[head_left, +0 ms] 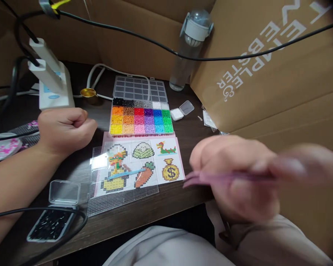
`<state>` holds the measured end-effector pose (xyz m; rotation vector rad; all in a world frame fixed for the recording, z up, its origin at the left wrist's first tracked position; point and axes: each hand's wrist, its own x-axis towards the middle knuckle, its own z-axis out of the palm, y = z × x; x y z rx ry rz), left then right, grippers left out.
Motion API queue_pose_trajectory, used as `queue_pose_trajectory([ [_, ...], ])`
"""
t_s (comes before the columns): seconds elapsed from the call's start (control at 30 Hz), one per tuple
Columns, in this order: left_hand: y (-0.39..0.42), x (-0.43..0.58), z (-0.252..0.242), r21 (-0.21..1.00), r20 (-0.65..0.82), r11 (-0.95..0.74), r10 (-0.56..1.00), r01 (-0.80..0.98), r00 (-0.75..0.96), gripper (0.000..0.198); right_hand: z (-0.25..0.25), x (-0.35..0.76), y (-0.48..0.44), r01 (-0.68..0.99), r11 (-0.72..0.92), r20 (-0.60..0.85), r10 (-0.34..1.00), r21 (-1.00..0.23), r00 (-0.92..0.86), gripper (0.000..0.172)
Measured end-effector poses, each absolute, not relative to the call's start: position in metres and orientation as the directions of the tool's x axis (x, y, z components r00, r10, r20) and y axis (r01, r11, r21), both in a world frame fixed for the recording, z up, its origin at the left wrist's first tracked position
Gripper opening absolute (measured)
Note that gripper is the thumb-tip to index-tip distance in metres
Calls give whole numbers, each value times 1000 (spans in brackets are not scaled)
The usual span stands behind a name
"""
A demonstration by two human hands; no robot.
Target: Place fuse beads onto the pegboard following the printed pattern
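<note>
My left hand (68,127) rests as a fist on the dark table, left of the bead box; nothing shows between its fingers. Smeared by motion, my right hand (238,173) is closed around purple-pink tweezers (194,179) at the table's right front edge. The tweezers' tips point left, beside the bead pattern sheet (181,159). A clear pegboard (122,201) lies over part of this sheet, with a few colored beads on it. Behind stands an open bead box (141,120) with beads sorted by color.
An open small case of black beads (50,223) sits front left, a small case of white beads (177,113) right of the bead box. Behind are a power strip (55,85), a gold cup (88,92) and a bottle (185,55). Cardboard (266,99) walls the right; a black cable (155,44) crosses above.
</note>
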<state>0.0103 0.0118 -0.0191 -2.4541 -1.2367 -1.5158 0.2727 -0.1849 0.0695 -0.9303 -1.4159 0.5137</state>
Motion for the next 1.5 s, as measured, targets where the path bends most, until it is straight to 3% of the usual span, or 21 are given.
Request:
queue_pose_trajectory([
  [0.07, 13, 6, -19, 384, 748, -658, 633, 648, 199, 37, 61, 289, -150, 91, 682, 670, 669, -725, 322, 14],
  [0.17, 13, -2, -17, 431, 706, -614, 686, 661, 176, 35, 38, 309, -104, 51, 469, 440, 779, -882, 445, 9],
  [0.3, 14, -8, -17, 497, 684, -579, 719, 647, 119, 37, 7, 319, -75, -87, 293, 230, 872, -952, 432, 6],
  [0.43, 16, -9, -19, 487, 707, -622, 693, 614, 141, 40, -11, 317, -70, -176, 253, 170, 907, -951, 385, 8],
  [0.7, 14, -6, -22, 366, 779, -731, 580, 576, 240, 42, -27, 323, -67, -52, 182, 152, 924, -982, 352, 22],
  [0.97, 10, -3, -16, 330, 765, -765, 560, 553, 317, 43, -35, 333, -55, 17, 179, 172, 905, -984, 390, 15],
  [1.17, 9, -2, -13, 376, 747, -743, 597, 555, 293, 44, -26, 327, -54, 133, 151, 191, 907, -980, 376, 13],
  [1.5, 10, -4, -17, 444, 720, -703, 649, 556, 245, 43, -25, 319, -40, 152, 98, 155, 889, -984, 432, 16],
])
